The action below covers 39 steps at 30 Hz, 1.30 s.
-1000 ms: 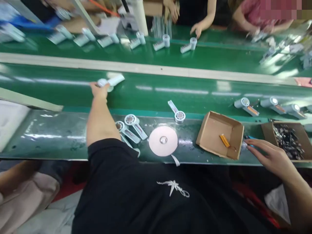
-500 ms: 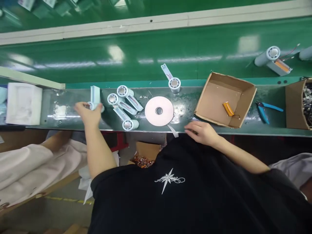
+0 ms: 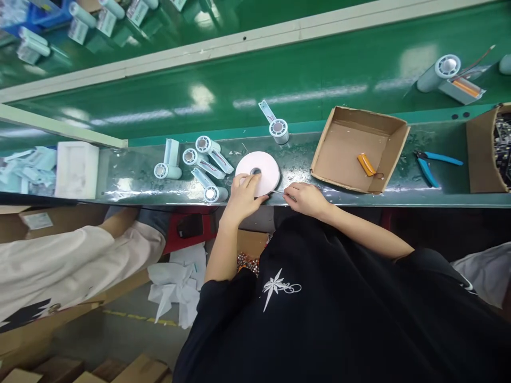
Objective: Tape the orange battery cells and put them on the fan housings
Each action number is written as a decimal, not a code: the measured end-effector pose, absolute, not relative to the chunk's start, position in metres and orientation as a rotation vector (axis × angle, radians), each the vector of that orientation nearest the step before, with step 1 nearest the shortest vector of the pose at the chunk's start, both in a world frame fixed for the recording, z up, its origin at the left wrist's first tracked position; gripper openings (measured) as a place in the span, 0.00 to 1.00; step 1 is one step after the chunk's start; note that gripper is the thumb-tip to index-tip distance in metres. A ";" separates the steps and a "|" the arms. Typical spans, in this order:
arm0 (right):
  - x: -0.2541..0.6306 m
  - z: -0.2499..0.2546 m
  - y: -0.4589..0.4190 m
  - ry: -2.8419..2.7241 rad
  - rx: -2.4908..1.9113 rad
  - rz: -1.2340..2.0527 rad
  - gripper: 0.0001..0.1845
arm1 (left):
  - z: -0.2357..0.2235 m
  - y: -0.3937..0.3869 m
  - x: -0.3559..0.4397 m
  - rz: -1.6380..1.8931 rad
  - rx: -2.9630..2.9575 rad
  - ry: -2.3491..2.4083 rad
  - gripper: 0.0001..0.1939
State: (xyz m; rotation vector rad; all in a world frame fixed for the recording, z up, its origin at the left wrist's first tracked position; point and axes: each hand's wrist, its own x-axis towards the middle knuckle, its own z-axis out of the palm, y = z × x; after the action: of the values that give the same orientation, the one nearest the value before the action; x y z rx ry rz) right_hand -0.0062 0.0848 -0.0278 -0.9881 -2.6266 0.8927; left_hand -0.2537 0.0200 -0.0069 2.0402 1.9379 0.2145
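Note:
A wide white roll of tape (image 3: 268, 169) lies flat on the metal bench. My left hand (image 3: 241, 200) grips its near left part, fingers by the centre hole and thumb at the near edge. My right hand (image 3: 306, 199) is closed in a pinch at the tape's loose end (image 3: 278, 192), which runs out from the roll's near right side. Left of the roll lie several pale blue fan bodies with round grilles, such as this handheld fan (image 3: 214, 192). One fan body (image 3: 167, 169) sits farther left, and another (image 3: 278, 128) stands behind the roll.
A shallow cardboard box (image 3: 343, 154) holds an orange battery (image 3: 365, 165) with a wire. Blue-handled cutters (image 3: 428, 170) lie right of it, before another carton (image 3: 481, 159). A white foam block (image 3: 77, 170) is at left. Another person's sleeve (image 3: 72, 255) is at lower left.
My left hand has let go of the leftmost fan body and moved right onto the tape roll. My right hand has shifted slightly left and pinches the tape end. The view has shifted.

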 end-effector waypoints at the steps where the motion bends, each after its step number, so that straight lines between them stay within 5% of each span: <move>1: 0.001 -0.025 0.082 -2.546 -0.963 0.917 0.13 | -0.006 0.018 -0.252 0.322 2.062 1.980 0.37; 6: 0.026 0.003 0.064 -2.157 -0.620 0.965 0.13 | -0.005 0.003 -0.223 0.741 2.047 2.319 0.49; 27: 0.045 0.033 0.048 -2.016 -0.114 1.438 0.12 | -0.005 0.023 -0.192 0.836 1.773 2.335 0.41; 33: 0.084 0.023 0.066 -2.245 -0.269 1.378 0.13 | -0.010 0.016 -0.205 0.880 1.644 2.281 0.41; 39: 0.119 0.011 0.068 -2.941 -0.974 0.979 0.11 | -0.019 0.010 -0.215 0.596 1.802 2.376 0.41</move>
State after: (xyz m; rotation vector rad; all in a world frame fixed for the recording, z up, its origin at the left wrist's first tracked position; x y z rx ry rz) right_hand 0.1189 0.0682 0.0114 -0.9736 -2.9409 0.9789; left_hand -0.2146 0.0095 -0.0188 1.8017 2.3763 0.5962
